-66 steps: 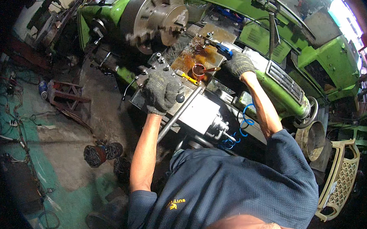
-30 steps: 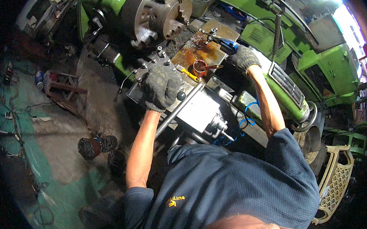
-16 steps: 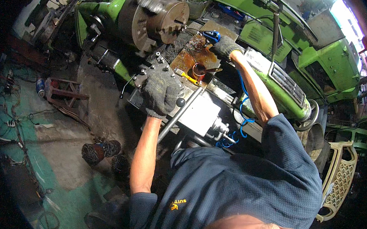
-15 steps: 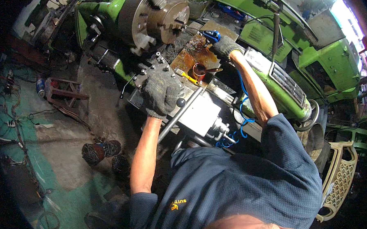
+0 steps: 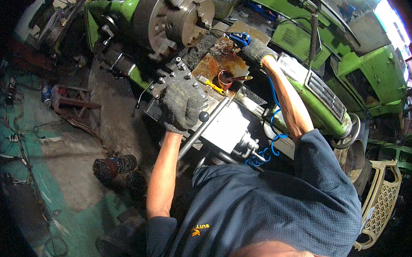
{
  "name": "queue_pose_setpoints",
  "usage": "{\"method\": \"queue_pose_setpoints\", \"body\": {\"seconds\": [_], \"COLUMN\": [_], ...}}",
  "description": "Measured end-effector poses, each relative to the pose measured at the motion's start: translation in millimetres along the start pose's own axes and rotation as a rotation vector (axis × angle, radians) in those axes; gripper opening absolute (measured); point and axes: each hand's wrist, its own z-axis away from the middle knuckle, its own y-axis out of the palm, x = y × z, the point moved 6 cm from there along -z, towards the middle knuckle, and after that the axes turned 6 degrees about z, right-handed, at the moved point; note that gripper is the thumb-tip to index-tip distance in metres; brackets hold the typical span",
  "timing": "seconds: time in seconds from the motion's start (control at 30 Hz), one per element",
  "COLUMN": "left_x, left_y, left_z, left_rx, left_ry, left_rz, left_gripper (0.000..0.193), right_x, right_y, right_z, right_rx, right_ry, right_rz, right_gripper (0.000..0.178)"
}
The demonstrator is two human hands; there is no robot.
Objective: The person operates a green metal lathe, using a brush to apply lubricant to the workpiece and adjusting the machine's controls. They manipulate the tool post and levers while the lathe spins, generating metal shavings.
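Note:
My right hand [image 5: 256,52], in a dark grey work glove, is closed on a blue air blow gun [image 5: 240,39] beside the lathe bed. A blue coiled hose [image 5: 275,125] hangs below that wrist. My left hand [image 5: 183,106], gloved too, lies curled over the near side of a metal tool post [image 5: 170,79] with several bolts; its fingertips are partly hidden. Left of the blow gun is the large steel lathe chuck [image 5: 158,25]. Between my hands, on an oily brown plate [image 5: 214,64], stand a reddish tin [image 5: 224,76] with a brush [image 5: 241,78] across it and a yellow-handled brush [image 5: 213,85].
A ball-ended lever [image 5: 204,116] stands close to my left hand. The green lathe body [image 5: 324,102] runs along the right. At left are a small metal frame [image 5: 76,104], cables and bundles of dark scrap [image 5: 105,169] on the floor. A beige grille [image 5: 379,201] leans at lower right.
The chuck's jaws now sit at a different angle. Both my hands keep their places on the tool post and the blow gun; the view shifts slightly.

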Motion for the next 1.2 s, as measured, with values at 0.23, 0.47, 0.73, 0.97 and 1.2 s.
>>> {"method": "queue_pose_setpoints", "body": {"seconds": [0.23, 0.47, 0.73, 0.97, 1.2], "left_x": [-5, 1, 4, 19, 32], "left_y": [-5, 5, 2, 9, 10], "left_z": [-3, 4, 12, 9, 17], "left_rx": [-0.066, -0.076, -0.166, -0.092, -0.019], "left_ry": [0.043, 0.042, 0.028, 0.102, 0.098], "left_rz": [-0.066, -0.099, -0.128, -0.119, -0.421], "left_gripper": [0.022, 0.02, 0.023, 0.035, 0.028], "right_x": [11, -15, -1, 12, 1], "right_y": [-5, -2, -1, -1, -35], "right_z": [11, -9, -3, -24, 96], "right_rx": [-0.019, -0.085, -0.095, -0.187, -0.169], "right_ry": [0.01, -0.075, -0.072, -0.192, -0.158], "right_rz": [0.042, -0.001, 0.051, 0.095, 0.147], "right_gripper": [0.032, 0.031, 0.044, 0.04, 0.035]}}
